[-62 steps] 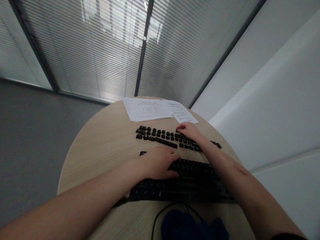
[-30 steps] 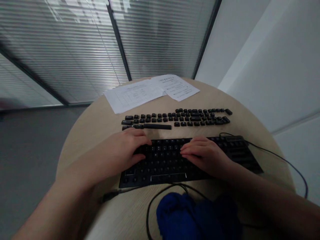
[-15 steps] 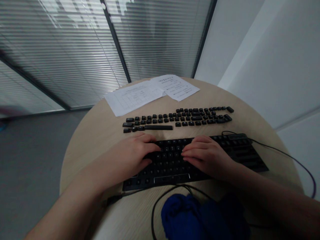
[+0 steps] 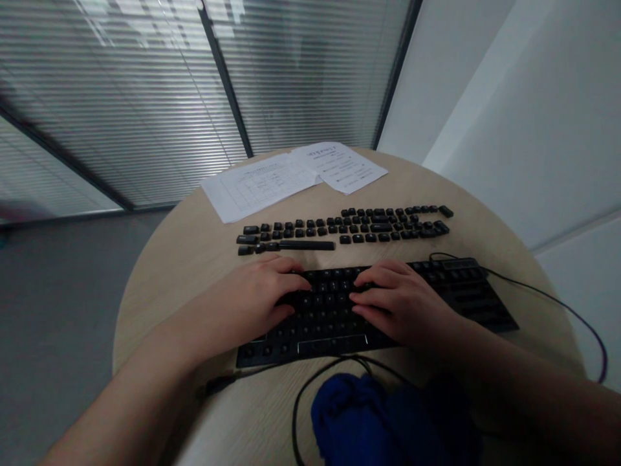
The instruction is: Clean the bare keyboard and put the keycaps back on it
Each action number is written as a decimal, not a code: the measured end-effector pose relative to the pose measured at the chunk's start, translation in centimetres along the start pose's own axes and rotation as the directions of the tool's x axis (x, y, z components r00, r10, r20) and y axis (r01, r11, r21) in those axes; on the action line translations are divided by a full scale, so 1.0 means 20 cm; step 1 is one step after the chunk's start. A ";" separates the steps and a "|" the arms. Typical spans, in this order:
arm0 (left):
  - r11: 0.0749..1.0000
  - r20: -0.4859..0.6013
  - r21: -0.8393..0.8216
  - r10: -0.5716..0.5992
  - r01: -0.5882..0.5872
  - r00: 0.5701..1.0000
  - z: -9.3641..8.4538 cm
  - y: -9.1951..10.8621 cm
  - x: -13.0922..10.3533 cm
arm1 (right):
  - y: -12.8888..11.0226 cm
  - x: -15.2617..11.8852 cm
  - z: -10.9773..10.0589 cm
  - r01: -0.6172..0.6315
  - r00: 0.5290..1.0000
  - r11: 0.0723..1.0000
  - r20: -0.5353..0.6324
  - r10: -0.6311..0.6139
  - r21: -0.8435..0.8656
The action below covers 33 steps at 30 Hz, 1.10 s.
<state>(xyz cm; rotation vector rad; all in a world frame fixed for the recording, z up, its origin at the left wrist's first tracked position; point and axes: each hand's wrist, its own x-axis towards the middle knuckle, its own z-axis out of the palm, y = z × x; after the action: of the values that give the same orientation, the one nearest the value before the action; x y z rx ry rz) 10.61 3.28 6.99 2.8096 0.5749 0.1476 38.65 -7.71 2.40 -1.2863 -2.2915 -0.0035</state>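
Observation:
A black keyboard (image 4: 320,317) lies on the round table, with many of its keycaps off and bare switch posts showing. My left hand (image 4: 269,294) rests over its left part, fingers bent and thumb apart, holding nothing I can see. Over the middle-right of the keys lies my right hand (image 4: 395,298), its fingers spread and the tips touching or just above the keyboard. Behind the keyboard, loose black keycaps (image 4: 381,228) stand in rows on the tabletop. Among them is a long spacebar keycap (image 4: 307,245).
Printed sheets of paper (image 4: 262,186) lie at the back of the wooden table (image 4: 169,259). A black cable (image 4: 557,301) runs off to the right, and another cable (image 4: 301,395) loops in front. Blue cloth (image 4: 349,421) is at the near edge.
The fingers of my right hand have spread slightly apart. My left hand has stayed in place over the keyboard. The whole view has shifted a little.

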 end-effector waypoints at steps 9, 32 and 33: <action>0.998 -0.035 0.021 -0.065 0.066 0.997 0.04 0.02 0.02 | -0.01 0.03 -0.01 0.025 0.997 0.999 0.071 -0.023 -0.029; 0.987 -0.149 0.155 -0.012 0.036 0.989 0.30 0.13 0.16 | 0.53 0.45 -0.10 -0.229 0.971 0.961 0.034 0.237 -0.155; 0.987 -0.154 0.158 -0.011 0.036 0.988 0.31 0.13 0.16 | 0.57 0.50 -0.08 -0.257 0.963 0.953 0.043 0.267 -0.159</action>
<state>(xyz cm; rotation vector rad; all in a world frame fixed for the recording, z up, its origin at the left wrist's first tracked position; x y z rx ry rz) 15.34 0.81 1.97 2.9640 0.6825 0.3289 44.14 6.13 5.42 -1.6843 -2.1896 -0.0469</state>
